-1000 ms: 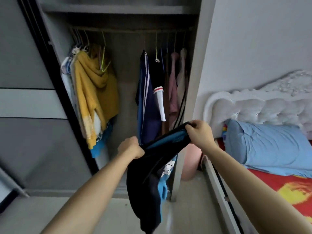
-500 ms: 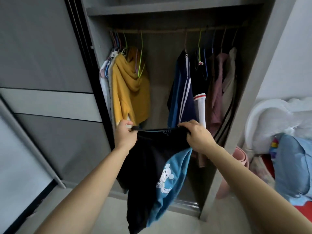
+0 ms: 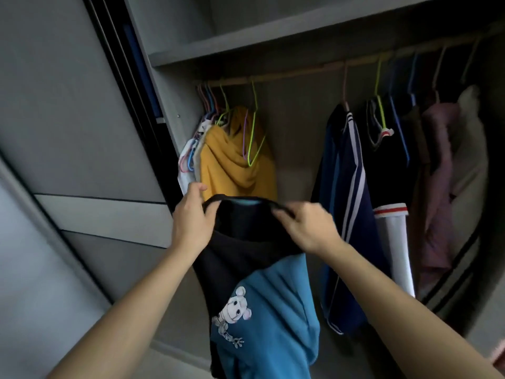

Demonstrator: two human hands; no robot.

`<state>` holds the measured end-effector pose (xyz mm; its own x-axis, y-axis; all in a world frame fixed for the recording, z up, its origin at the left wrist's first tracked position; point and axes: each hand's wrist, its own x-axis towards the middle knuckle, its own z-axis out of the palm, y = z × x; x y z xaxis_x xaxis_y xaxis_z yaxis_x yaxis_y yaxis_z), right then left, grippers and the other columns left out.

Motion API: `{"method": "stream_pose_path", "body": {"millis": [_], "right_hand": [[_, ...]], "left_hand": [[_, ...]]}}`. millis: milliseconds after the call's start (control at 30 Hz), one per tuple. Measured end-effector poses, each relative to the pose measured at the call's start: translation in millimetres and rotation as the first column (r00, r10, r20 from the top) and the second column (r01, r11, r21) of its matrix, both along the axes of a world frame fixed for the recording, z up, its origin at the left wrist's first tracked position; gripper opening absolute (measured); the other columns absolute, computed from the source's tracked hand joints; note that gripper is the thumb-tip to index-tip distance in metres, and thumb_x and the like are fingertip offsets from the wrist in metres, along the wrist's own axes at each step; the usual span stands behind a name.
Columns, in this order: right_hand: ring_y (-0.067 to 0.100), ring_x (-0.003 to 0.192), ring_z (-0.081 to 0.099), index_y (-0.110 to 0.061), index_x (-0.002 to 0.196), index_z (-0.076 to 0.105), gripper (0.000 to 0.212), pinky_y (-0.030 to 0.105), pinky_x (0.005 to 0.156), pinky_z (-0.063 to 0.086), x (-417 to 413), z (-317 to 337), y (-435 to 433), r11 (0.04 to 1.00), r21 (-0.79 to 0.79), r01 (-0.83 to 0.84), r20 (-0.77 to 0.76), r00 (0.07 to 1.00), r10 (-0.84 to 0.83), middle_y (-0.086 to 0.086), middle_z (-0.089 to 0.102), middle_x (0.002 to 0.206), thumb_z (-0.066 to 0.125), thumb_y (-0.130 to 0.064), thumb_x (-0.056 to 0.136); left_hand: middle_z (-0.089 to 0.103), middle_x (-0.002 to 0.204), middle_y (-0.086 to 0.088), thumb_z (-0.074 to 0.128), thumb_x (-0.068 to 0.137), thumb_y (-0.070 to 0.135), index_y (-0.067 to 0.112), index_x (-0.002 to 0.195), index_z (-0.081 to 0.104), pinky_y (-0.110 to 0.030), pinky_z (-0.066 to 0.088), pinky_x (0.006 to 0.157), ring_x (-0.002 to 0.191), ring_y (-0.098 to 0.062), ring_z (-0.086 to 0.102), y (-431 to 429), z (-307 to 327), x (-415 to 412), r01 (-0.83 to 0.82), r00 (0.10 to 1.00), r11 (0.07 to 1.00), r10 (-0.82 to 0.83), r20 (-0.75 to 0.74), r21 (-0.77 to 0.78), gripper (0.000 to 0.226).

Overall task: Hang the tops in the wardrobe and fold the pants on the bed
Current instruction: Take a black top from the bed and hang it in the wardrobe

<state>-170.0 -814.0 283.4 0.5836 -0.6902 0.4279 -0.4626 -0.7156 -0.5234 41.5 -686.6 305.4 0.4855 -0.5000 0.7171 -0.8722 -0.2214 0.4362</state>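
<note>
My left hand (image 3: 191,222) and right hand (image 3: 306,228) each grip the black collar of the blue-and-black top (image 3: 254,274). It hangs before the wardrobe rail (image 3: 300,72), below the yellow hoodie (image 3: 235,160).

2 bare forearms (image 3: 131,305) (hands (image 3: 191,222) incl.)

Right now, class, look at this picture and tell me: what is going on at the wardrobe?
A person stands at the open wardrobe, holding up a black and blue top with a cartoon print. The left hand and right hand each grip its neckline, stretching it open. The top is on no hanger yet. A bare green hanger hangs on the rail beside a yellow hoodie, just above the hands.
</note>
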Motion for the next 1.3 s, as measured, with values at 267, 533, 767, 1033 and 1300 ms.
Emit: {"method": "stream_pose_path", "body": {"millis": [267, 533, 767, 1033, 1300], "right_hand": [[0.021, 0.075, 0.062, -0.021, 0.080, 0.064, 0.029, 0.038, 0.064, 0.047, 34, 9, -64, 0.962, 0.271, 0.029, 0.246, 0.964, -0.098, -0.002, 0.065, 0.075, 0.044, -0.037, 0.094], [0.018, 0.112, 0.058, -0.025, 0.119, 0.068, 0.046, 0.030, 0.091, 0.045, 98, 23, -96, 0.902, 0.427, -0.062, 0.340, 0.935, -0.096, -0.003, 0.066, 0.117, 0.043, -0.053, 0.092], [0.018, 0.106, 0.057, -0.018, 0.125, 0.063, 0.061, 0.035, 0.090, 0.047, 186, 63, -123, 0.903, 0.416, 0.107, 0.358, 0.893, -0.271, -0.002, 0.064, 0.113, 0.037, -0.065, 0.095], [0.031, 0.105, 0.061, -0.007, 0.108, 0.067, 0.037, 0.041, 0.091, 0.048, 210, 73, -130, 0.919, 0.241, 0.311, 0.429, 0.815, -0.389, 0.012, 0.069, 0.108, 0.038, -0.030, 0.105], [0.005, 0.057, 0.051, -0.025, 0.084, 0.054, 0.034, 0.028, 0.055, 0.043, 116, 11, -97, 0.944, 0.124, 0.305, 0.593, 0.740, -0.317, -0.004, 0.056, 0.064, 0.041, -0.051, 0.102]], "left_hand": [[0.052, 0.055, -0.012, 0.058, 0.097, 0.038, 0.005, 0.070, 0.063, -0.039, 0.042, 0.055, 0.054, -0.031, 0.051, -49, 1, 49, 0.011, 0.998, 1.000, -0.011, 0.058, 0.005, 0.043], [0.043, 0.060, 0.014, 0.050, 0.098, 0.049, 0.011, 0.085, 0.060, -0.029, 0.038, 0.062, 0.059, -0.004, 0.042, -100, -10, 97, 0.187, 0.830, 0.972, -0.235, -0.505, -0.146, 0.041], [0.068, 0.095, 0.015, 0.058, 0.094, 0.051, 0.022, 0.104, 0.069, -0.017, 0.045, 0.079, 0.095, -0.002, 0.062, -127, -12, 140, 0.327, 0.671, 0.923, -0.378, -0.638, -0.203, 0.032], [0.072, 0.081, 0.012, 0.056, 0.093, 0.053, 0.033, 0.083, 0.068, -0.024, 0.052, 0.070, 0.077, -0.003, 0.067, -147, -11, 155, 0.443, 0.616, 0.880, -0.439, -0.654, -0.173, 0.025], [0.068, 0.078, 0.018, 0.058, 0.093, 0.046, 0.034, 0.074, 0.066, -0.023, 0.051, 0.075, 0.080, 0.000, 0.063, -177, -31, 124, 0.550, 0.529, 0.821, -0.482, -0.699, -0.150, 0.024]]}}
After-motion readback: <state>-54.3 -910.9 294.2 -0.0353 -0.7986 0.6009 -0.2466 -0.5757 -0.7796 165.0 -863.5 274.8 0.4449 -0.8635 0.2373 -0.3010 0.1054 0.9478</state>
